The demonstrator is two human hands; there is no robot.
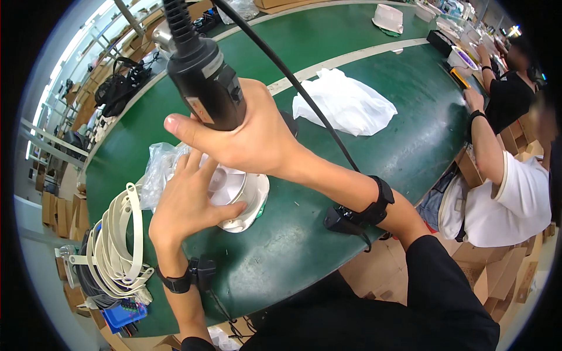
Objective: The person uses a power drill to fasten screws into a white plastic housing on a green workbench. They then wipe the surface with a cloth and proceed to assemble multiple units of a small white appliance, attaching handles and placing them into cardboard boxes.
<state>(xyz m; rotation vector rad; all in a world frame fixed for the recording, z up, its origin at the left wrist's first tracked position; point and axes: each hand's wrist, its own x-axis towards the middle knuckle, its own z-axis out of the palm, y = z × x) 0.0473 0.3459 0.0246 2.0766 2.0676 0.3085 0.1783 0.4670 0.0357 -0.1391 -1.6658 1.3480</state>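
A black electric screwdriver (208,88) hangs from a coiled spring holder, and my right hand (254,131) is wrapped round its lower body with the thumb stuck out to the left. Below it, my left hand (190,205) grips a round white plastic housing (256,202) on the green table, thumb on the near side and fingers on the far side. The screwdriver's tip is hidden behind my hands, so I cannot tell whether it touches the housing. Clear plastic bags (158,169) lie just left of the housing.
Cream curved plastic bands (117,245) are stacked at the left edge, above a blue tray (124,315). A white plastic bag (345,102) lies farther back. A black cable (287,73) crosses over my right forearm's far side. Co-workers (503,193) sit at the right.
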